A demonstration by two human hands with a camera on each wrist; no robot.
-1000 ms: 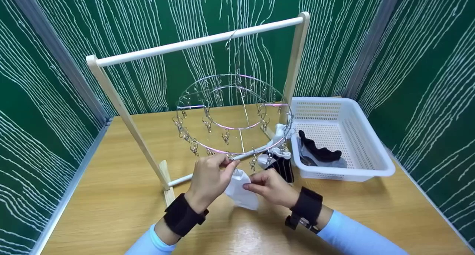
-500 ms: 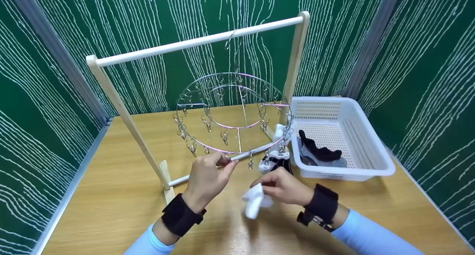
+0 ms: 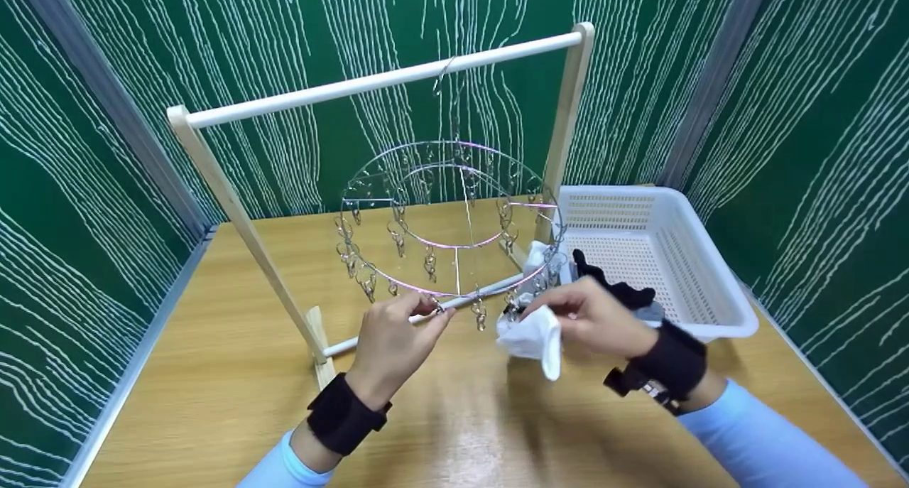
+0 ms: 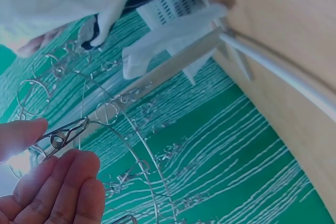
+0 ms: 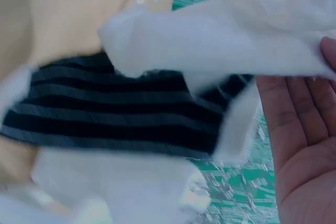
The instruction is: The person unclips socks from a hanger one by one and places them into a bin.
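My left hand (image 3: 398, 342) pinches a metal clip (image 4: 59, 139) at the near edge of the round wire drying hanger (image 3: 454, 246); nothing shows in that clip. My right hand (image 3: 603, 321) holds a small white sock (image 3: 532, 339) by thumb and fingers, apart from the clip and to its right. Behind the held sock, a black sock with grey stripes (image 5: 115, 111) and white ends hangs at the hanger's right side, mostly covered in the head view. Another white sock (image 3: 537, 255) hangs farther back there.
The hanger hooks over the white bar (image 3: 383, 79) of a wooden rack. Several other clips dangle around its rings. At the right stands a white plastic basket (image 3: 717, 268) holding a black sock (image 3: 625, 293) and a grey one (image 3: 648, 312). Green walls (image 3: 838, 190) enclose the table.
The right hand has drawn the white sock away from the left hand's clip, moving it right toward the striped sock. The left hand stays at the clip.
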